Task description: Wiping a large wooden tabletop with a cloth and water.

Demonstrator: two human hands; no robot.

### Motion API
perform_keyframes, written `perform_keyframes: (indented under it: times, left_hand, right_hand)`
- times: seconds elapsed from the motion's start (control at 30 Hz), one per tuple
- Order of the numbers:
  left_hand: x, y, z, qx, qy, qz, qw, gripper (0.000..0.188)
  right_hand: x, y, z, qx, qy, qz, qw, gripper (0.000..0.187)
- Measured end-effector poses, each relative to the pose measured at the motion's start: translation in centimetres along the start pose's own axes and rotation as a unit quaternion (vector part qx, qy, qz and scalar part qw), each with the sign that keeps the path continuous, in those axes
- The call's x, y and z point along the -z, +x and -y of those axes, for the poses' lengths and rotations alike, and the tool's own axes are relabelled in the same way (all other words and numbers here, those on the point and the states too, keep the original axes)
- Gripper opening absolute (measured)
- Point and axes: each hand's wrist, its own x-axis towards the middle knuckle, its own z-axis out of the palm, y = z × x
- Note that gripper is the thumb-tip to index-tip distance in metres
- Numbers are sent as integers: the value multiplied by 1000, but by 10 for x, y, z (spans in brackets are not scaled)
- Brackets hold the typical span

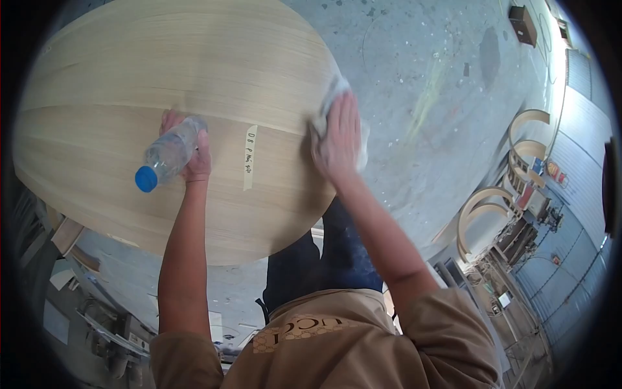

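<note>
A large rounded panel of pale wood (116, 78) spreads out in front of me, its grain running across. Over its left half, my left hand (200, 161) is wrapped round a clear plastic bottle (172, 150), tilted so that its blue cap points toward me and to the left. At the panel's right edge, my right hand (339, 139) presses a white cloth (363, 144) against the rim, fingers long and close together. The cloth shows on both sides of the hand. A strip of pale tape with handwriting (249, 157) is stuck on the panel between my hands.
Beyond the panel lies a grey, stained concrete floor (414, 84). Curved wooden frames (483, 211) stand to the right, near a corrugated metal wall (564, 253). A dark brown box (522, 26) sits at the far right. Workshop clutter fills the lower left.
</note>
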Motion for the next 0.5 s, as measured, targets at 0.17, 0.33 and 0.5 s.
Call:
perform_keyframes:
  times: [0.17,0.33,0.5]
  left_hand:
    - [-19,-7,7,80,-108,5,991,72]
    - [-17,-10,2,112,-90,-1,990,77]
    - [-13,-8,3,117,-124,-16,985,81]
  right_hand:
    - [-5,120,3,99,22,-68,992,76]
    - [12,-29,-35,8,86,26,996,83]
    - [6,-5,-23,-13,108,11,994,85]
